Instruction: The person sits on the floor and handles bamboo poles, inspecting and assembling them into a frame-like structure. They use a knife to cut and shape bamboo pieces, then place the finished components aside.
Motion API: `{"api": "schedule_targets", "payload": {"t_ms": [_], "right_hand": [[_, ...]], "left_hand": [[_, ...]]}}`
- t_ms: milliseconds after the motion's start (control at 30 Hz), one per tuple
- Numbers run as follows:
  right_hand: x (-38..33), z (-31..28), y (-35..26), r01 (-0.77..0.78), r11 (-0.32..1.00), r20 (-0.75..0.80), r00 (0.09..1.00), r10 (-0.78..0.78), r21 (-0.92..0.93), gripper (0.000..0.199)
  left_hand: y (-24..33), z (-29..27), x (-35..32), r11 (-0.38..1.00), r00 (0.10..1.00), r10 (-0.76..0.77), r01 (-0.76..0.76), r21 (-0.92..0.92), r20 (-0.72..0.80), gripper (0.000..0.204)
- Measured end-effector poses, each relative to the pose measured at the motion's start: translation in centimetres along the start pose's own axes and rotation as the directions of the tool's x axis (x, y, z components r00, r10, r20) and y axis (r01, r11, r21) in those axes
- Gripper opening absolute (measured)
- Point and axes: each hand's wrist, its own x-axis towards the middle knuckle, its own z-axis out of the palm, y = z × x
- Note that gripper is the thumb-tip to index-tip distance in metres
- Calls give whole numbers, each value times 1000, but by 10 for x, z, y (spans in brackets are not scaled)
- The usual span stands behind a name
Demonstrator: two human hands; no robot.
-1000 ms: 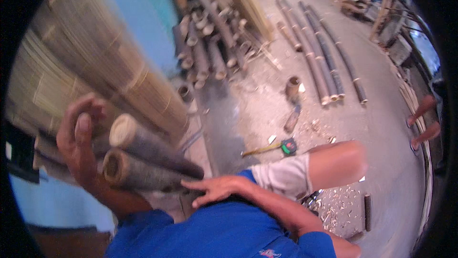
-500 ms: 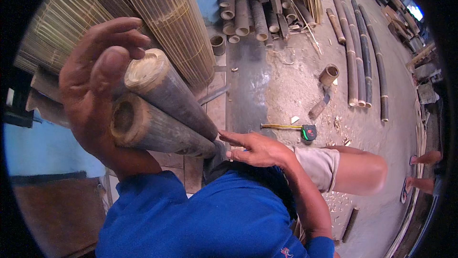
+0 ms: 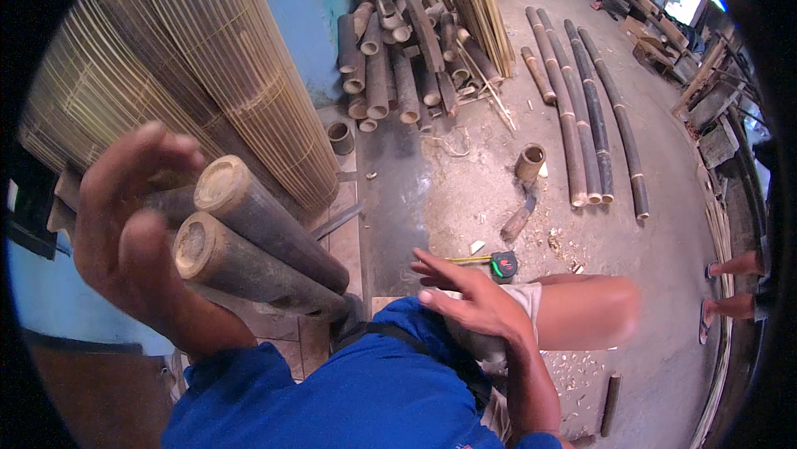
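Observation:
Two dark bamboo tubes stand side by side at my left, their pale cut ends up: one bamboo tube farther off and the other bamboo tube nearer. My left hand is just left of their top ends, fingers curled but apart, somewhat blurred and holding nothing. Behind it, a dark rounded piece shows in part. My right hand hovers over my light shorts, fingers spread and holding nothing. Past it lies a tape measure with its yellow blade partly out.
A knife lies by a short bamboo cup among shavings. Long bamboo poles lie at the right. Cut tubes are heaped at the back beside slatted bamboo screens. Another person's feet are at the right edge.
My right hand has lifted away from the tubes' lower ends and moved right. My left hand has drawn off the tube tops to the left. The whole view has shifted.

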Motion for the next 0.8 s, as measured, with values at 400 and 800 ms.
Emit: {"api": "schedule_targets", "payload": {"t_ms": [400, 800], "right_hand": [[-155, -57, -36, 493, 870, -780, 541, -313, -7, 72], [-216, -94, 15, 423, 900, -991, 116, 67, 110, 57]], "left_hand": [[-24, 325, -95, 737, 516, -163, 630, -244, 841, 41], [-144, 478, -208, 611, 448, -553, 791, -24, 702, 53]]}}
